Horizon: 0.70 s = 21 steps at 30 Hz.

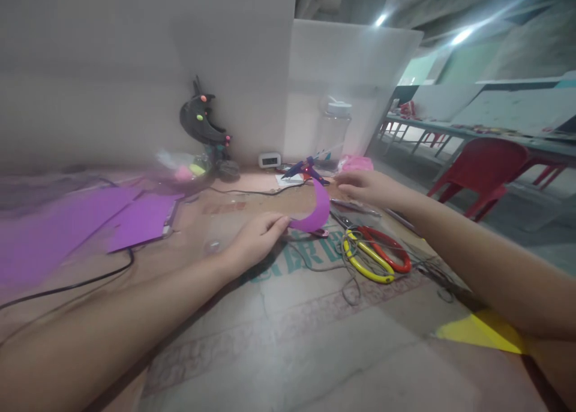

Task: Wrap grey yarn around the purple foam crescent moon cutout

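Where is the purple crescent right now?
In the head view, the purple crescent is near centre, held in the left hand, just left of the scissors.

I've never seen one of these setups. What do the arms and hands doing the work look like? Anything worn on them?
They're a person's own. The left hand and right hand are ungloved, with no ring that I can make out. The left arm and right arm show no sleeve, watch or bracelet. Blur hides finer details.
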Each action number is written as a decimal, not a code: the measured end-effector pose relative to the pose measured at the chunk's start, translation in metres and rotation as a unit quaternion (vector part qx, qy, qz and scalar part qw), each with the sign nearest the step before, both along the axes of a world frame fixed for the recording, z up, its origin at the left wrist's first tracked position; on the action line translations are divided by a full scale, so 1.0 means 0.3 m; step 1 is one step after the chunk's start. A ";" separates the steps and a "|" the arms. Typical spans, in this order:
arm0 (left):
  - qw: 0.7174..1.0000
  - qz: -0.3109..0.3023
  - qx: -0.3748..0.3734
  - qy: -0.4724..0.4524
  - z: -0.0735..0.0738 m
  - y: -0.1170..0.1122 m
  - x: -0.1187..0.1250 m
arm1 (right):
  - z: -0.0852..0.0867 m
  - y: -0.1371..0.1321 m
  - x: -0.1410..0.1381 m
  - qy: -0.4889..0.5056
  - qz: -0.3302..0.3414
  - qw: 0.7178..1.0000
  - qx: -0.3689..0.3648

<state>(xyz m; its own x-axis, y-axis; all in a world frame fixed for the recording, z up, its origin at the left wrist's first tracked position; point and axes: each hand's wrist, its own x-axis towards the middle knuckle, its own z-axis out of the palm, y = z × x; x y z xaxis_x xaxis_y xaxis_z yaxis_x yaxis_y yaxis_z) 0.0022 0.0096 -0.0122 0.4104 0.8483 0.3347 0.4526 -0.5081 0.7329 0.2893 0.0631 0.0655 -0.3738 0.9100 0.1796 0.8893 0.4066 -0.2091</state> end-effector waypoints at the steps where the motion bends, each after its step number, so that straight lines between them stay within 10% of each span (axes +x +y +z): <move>1: 1.000 0.000 0.009 0.011 0.000 0.000 0.001 | -0.011 0.025 -0.005 0.007 -0.011 1.000 -0.007; 13: 0.999 0.021 -0.042 -0.021 0.027 -0.016 0.000 | -0.127 0.385 -0.150 0.051 -0.121 0.991 -0.024; 21: 0.995 0.026 -0.084 -0.055 0.013 0.000 -0.006 | -0.149 0.420 -0.169 0.129 -0.158 0.979 0.001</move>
